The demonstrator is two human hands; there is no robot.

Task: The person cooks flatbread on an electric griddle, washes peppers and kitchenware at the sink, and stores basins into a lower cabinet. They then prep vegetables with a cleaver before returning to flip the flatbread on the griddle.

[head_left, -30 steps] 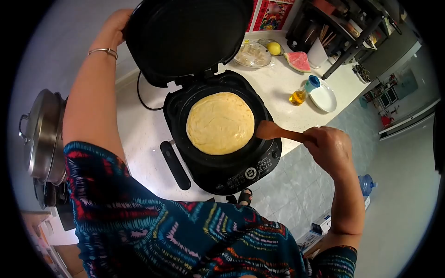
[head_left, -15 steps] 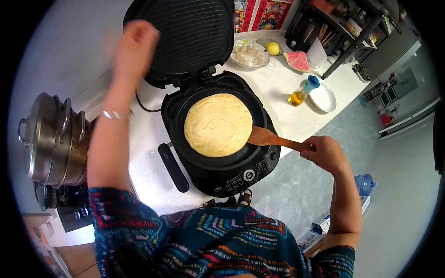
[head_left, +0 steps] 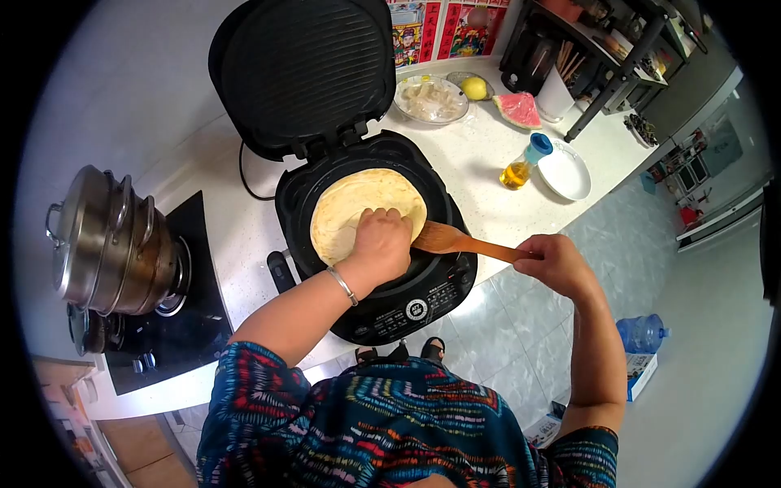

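Observation:
A round, pale flatbread (head_left: 350, 203) lies in the black electric griddle (head_left: 301, 203), whose ridged lid (head_left: 305, 73) stands raised behind it. Over the bread's lower right part is my left hand (head_left: 381, 244), its fingers curled at the bread; whether they pinch it is hidden. My right hand (head_left: 557, 264) is closed round the handle end of a wooden spatula (head_left: 443, 238). The spatula's blade reaches the bread's right edge, beside my left fingers; its tip is partly hidden.
An oil bottle (head_left: 525, 163), white plate (head_left: 565, 171), watermelon piece (head_left: 518, 110), lemon (head_left: 473, 88) and covered glass dish (head_left: 431, 99) stand on the counter at right. Steel steamer pots (head_left: 114, 244) sit on the stove at left. A black shelf (head_left: 606, 89) is at the upper right.
My left hand has left the raised lid and come down to the bread. My right hand has slid the spatula from the pan's side to the bread's edge.

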